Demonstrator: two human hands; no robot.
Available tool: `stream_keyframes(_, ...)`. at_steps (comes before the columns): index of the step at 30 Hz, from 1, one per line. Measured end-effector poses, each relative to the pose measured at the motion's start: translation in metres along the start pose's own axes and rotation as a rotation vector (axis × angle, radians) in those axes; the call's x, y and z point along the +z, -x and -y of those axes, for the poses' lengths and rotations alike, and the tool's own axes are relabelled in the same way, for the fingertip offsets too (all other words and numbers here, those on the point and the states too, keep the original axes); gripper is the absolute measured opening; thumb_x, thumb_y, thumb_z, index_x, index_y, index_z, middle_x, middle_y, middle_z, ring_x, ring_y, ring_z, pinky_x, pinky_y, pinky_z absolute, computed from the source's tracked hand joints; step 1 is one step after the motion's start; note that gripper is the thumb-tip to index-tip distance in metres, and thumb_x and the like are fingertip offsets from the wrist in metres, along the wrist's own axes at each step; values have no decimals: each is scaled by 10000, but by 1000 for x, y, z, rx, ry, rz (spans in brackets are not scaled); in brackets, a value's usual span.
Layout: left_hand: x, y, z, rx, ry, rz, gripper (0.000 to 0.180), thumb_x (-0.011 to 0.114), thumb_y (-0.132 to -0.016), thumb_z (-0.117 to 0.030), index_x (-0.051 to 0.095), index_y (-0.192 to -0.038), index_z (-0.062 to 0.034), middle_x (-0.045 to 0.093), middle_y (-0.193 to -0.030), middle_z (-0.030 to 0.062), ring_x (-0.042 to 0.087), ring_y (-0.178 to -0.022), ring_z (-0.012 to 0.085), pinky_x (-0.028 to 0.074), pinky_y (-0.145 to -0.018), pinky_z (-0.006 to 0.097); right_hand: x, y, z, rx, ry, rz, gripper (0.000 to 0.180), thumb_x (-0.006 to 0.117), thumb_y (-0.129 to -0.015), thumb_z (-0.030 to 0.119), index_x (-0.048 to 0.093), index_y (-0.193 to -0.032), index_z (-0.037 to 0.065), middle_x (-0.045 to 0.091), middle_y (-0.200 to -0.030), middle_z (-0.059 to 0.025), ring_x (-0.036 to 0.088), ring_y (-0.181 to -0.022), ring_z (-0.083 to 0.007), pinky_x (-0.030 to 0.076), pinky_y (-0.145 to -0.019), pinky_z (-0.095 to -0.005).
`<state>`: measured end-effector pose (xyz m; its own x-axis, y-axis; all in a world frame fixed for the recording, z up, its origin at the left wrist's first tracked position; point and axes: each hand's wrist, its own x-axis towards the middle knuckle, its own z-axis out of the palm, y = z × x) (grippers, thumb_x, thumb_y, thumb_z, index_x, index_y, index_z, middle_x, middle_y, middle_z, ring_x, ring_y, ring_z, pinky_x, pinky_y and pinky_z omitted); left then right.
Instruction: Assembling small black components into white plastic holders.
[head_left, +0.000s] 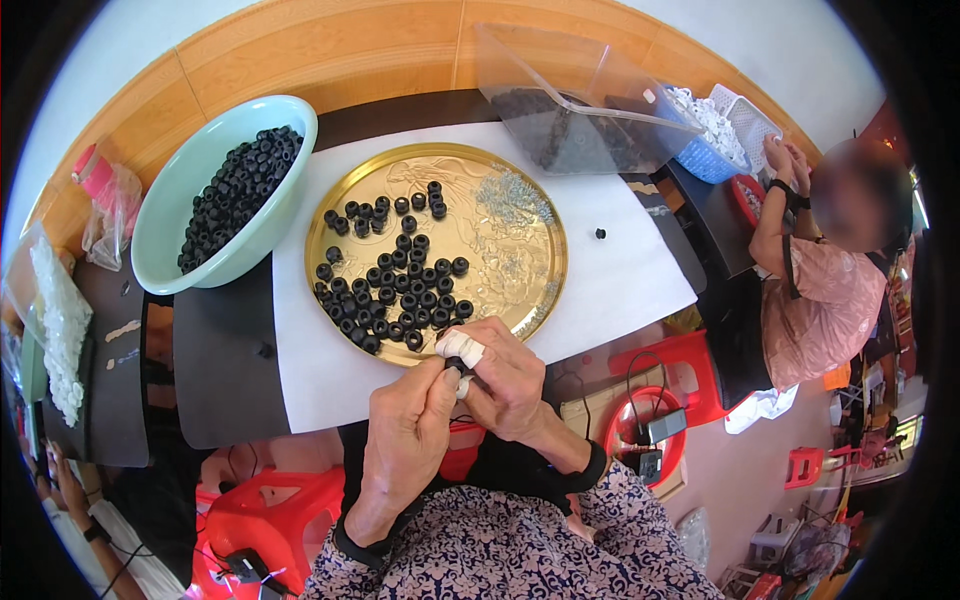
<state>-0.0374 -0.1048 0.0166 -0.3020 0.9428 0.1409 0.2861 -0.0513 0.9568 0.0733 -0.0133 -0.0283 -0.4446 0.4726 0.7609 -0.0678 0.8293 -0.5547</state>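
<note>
Right hand (pixel 500 375) partly hides the gold tray (pixel 425 175) beside a teal basin (pixel 165 220).

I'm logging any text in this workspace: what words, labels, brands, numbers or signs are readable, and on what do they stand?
None are readable.
Gold tray: raised decoration, no legible lettering.
Black beads: no legible markings.
White sheet: no visible print.
Small grey device: any markings are too small to read.

Dark navy and pale pink floral garment (pixel 500 545), black cuffs (pixel 598 465), whitish tape (pixel 461 349) on right hand (pixel 508 385)
</note>
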Motion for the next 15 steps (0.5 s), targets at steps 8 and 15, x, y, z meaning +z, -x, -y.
stream_keyframes(8, -1, 6, 6, -85, 89, 1, 175, 489, -942, -113, 550, -945, 51, 494, -651, 42, 420, -620, 68, 392, -541, 254, -4, -4, 0, -9, 5, 93, 377, 703, -668, 32, 608, -1027, -32, 634, -969, -160, 609, -814, -302, 497, -693, -350)
stream_keyframes(15, -3, 11, 11, -35, 70, -113, 211, 525, -920, -86, 560, -1072, 57, 525, -693, 36, 437, -649, 67, 401, -568, 237, -6, -6, 2, 19, -34, 190, 457, 733, -663, 41, 582, -1089, -22, 600, -1077, -151, 577, -902, -315, 496, -753, -362)
